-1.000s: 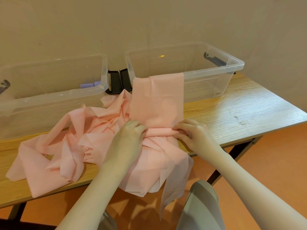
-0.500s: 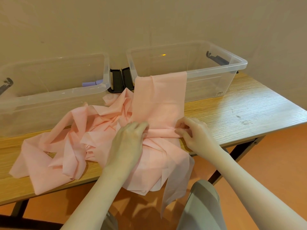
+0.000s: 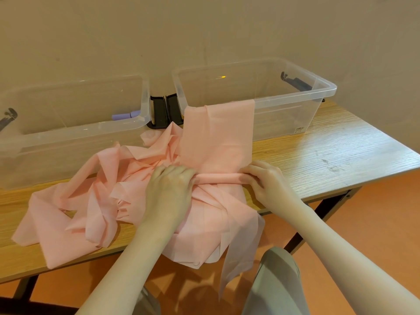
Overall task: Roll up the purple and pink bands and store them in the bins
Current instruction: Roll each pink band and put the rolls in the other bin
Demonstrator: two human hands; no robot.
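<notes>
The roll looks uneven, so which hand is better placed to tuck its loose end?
Probably right: the right hand pinches the pink band roll's exposed end; the left hand lies over bunched folds.

Wooden table carries two clear bins and pink band.

Left bin cut off at frame's edge.
</notes>
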